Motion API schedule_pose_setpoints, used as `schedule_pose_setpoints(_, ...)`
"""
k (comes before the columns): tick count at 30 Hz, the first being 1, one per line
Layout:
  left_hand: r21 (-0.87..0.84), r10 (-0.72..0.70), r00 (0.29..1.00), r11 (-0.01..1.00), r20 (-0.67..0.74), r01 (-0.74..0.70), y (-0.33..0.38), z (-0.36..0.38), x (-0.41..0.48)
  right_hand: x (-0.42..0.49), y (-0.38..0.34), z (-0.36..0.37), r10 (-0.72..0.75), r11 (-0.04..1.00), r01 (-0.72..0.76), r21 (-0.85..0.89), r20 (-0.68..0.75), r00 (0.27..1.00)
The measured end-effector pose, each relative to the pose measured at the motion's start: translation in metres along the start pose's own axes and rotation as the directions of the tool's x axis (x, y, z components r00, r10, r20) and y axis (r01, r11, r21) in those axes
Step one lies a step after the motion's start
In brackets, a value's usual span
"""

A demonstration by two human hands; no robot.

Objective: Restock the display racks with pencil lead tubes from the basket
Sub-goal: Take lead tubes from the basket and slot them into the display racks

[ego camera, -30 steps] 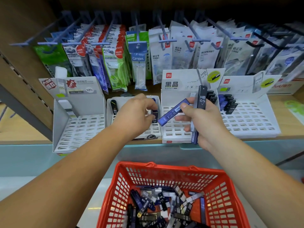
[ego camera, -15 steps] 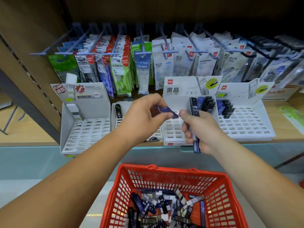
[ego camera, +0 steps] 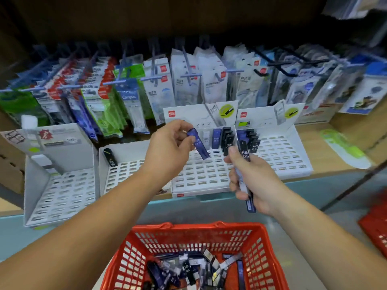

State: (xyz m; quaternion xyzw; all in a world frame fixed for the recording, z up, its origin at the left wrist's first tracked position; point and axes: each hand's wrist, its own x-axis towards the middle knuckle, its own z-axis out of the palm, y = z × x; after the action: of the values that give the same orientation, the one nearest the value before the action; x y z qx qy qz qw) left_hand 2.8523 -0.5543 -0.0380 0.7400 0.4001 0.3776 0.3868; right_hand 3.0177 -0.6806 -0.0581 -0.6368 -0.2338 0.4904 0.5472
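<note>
I have the left hand (ego camera: pixel 169 147) pinching a slim dark-blue plastic lead tube (ego camera: pixel 198 143) by its top end between thumb and fingertips. Its lower end tilts down toward the white slotted plastic display rack (ego camera: pixel 201 174) just beyond the knuckles, and the tube hangs above the slots, not yet seated. The right hand (ego camera: pixel 255 181), just to the right, is curled round a small bundle of lead tubes (ego camera: pixel 244 152). A black one marked HB 0.5 sticks up past the thumb and a blue one pokes out below the palm.

By my reckoning the job is in its early part. Beyond the left fingertips only a short back row of seated tubes (ego camera: pixel 216 139), blue and black, stands in that rack, and the other slots show open. The matching white rack (ego camera: pixel 280 153) beyond the right hand carries a small cluster in its back left corner. Left of the left wrist, a third white slotted rack (ego camera: pixel 123 172) holds a single black tube (ego camera: pixel 110 156). The grey-white rack (ego camera: pixel 60 193) farther left shows none that I can make out. Below both forearms the red plastic mesh basket (ego camera: pixel 194 227) has a loose heap of tubes (ego camera: pixel 188 266) on its floor, so plenty is left to place.

Above the hands, hanging stationery packets (ego camera: pixel 134 97) droop on hooks behind the racks' card backs. I judge the seated row the nearer obstacle to slotting this tube in. A second red basket (ego camera: pixel 374 225) sits far right of the right forearm.
</note>
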Motion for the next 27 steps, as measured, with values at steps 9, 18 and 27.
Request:
schedule_pose_setpoints(9,0.241,0.079,0.989,0.964,0.127,-0.108,0.01,0.047,0.026,0.009,-0.004,0.001,0.075,0.98,-0.064,0.189,-0.051,0.996)
schedule_pose_setpoints(18,0.379,0.104,0.978,0.91,0.18,-0.167,0.012,0.048,0.035,0.016,-0.001,-0.013,0.053,0.954,-0.04,0.298,-0.037,0.998)
schedule_pose_setpoints(27,0.486,0.216,0.961,0.83,0.172,-0.273,0.015,0.056,0.032,0.006,-0.003,-0.026,-0.05,0.977,0.032,0.21,0.081,0.995)
